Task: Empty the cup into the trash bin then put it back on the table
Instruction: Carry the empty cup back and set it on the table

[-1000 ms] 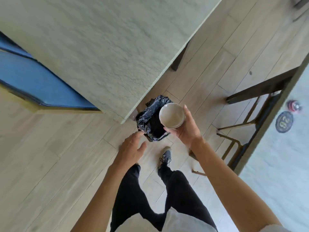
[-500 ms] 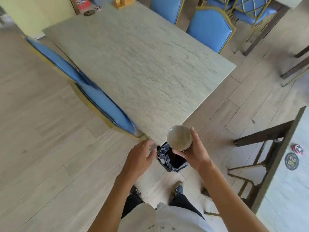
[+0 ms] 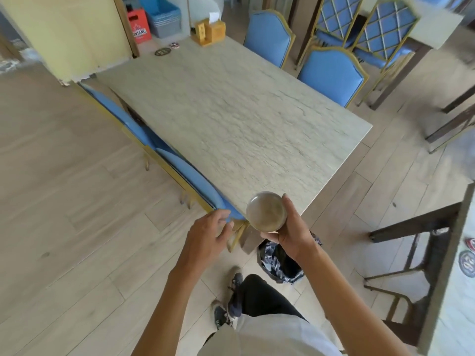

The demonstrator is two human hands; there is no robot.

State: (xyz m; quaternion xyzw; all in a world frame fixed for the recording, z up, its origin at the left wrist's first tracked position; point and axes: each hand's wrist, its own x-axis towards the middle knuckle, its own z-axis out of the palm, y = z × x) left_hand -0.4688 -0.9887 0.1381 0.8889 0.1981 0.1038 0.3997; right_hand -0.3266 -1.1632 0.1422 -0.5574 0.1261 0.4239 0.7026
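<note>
1. Head view: your right hand grips a round, smooth-walled cup, mouth up, its pale brown inside blurred; it hangs in the air at the near corner of the worktop, a long rectangle with a pale, veined, stone-like face.
2. Your left hand is released, fingers loosely spread, just beside a blue padded chair with a gold frame tucked at the worktop's left edge.
3. Below your right wrist, on the wood-plank floor, stands the trash bin, lined with a crumpled, glossy black bag.
4. Writing: a red crate at the far end reads "BINTANG"; a round disc on the neighbouring table shows a blurred number you cannot make out.
5. Against half a second ago, the cup has risen clear of the bin to worktop height, and the view has lifted to show the whole worktop and more chairs.
</note>
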